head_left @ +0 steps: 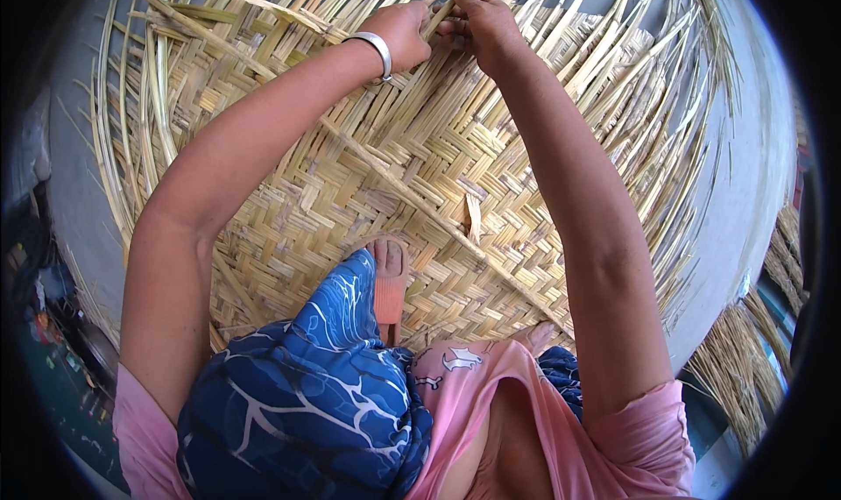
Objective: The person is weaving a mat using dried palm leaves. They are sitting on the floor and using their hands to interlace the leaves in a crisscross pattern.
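Observation:
A large mat (pixel 342 202) woven from pale split reeds lies beneath me, with long loose ends fanning out along its far side. At that far edge my left hand (pixel 406 37), with a metal bangle on its wrist, is closed around a reed strip (pixel 435 18). Close beside it on the right, my right hand (pixel 484 28) pinches the same bundle of strips between thumb and fingers. The fingertips overlap the strips, so exactly how many each hand grips is hidden. One sandalled foot (pixel 388 272) rests on the woven part.
A long thin stick (pixel 412 198) crosses the mat diagonally. A curled scrap of reed (pixel 473 217) sits on the weave. Unwoven ends (pixel 653 88) spread over the grey floor (pixel 758 149) at the right. Bundles of dry stalks (pixel 736 373) lie at the lower right, with clutter at the lower left.

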A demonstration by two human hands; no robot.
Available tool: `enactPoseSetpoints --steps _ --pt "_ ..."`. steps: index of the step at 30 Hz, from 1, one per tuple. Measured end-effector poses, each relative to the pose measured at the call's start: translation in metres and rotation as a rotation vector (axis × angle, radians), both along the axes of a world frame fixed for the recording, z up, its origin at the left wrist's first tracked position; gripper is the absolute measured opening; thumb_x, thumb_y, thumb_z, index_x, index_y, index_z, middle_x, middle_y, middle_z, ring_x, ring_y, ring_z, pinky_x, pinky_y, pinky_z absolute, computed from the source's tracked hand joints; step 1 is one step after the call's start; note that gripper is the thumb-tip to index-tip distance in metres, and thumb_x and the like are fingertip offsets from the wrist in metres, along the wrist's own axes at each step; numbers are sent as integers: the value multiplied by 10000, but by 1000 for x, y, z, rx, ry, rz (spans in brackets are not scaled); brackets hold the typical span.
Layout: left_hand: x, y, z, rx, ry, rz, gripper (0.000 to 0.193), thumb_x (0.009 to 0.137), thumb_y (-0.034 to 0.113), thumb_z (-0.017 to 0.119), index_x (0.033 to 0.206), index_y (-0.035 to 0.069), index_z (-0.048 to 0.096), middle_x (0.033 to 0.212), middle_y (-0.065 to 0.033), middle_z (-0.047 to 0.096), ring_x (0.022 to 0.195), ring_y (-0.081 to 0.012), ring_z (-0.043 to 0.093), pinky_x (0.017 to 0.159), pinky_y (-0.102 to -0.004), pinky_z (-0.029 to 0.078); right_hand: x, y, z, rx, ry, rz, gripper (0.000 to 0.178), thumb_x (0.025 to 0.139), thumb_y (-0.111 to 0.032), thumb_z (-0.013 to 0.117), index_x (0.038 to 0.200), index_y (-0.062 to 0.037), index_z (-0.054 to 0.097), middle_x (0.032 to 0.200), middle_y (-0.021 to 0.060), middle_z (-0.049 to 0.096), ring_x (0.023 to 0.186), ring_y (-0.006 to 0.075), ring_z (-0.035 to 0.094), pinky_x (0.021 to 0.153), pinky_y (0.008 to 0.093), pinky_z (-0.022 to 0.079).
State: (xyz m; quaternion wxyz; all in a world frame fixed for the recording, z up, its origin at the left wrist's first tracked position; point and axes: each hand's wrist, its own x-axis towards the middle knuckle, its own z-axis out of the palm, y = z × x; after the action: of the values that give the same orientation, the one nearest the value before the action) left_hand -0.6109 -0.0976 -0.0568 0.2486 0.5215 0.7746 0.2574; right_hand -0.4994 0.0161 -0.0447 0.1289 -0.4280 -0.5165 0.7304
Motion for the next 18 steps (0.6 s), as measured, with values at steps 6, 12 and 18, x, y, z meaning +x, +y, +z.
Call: enactPoseSetpoints --steps 6,12,18 --pt "-19 2 13 -238 -659 -23 228 711 154 735 773 97 523 669 34 511 592 -69 494 501 -219 424 11 7 4 -157 131 48 134 881 -141 589 918 -19 548 764 54 613 651 128 625 578 262 536" --pt "-17 -4 1 -158 -606 -34 276 668 177 769 824 59 574 703 -6 564 649 -117 540 567 -257 471 18 -11 17 -50 16 132 140 848 -107 626 906 8 571 762 79 637 667 137 644 604 253 551" --pt "-31 -19 11 334 -126 139 282 903 333 524 883 66 615 899 -107 653 678 -259 641 623 -349 528 9 -25 -9 538 -224 98 176 838 -127 637 942 6 590 742 69 630 630 131 622 568 261 532"
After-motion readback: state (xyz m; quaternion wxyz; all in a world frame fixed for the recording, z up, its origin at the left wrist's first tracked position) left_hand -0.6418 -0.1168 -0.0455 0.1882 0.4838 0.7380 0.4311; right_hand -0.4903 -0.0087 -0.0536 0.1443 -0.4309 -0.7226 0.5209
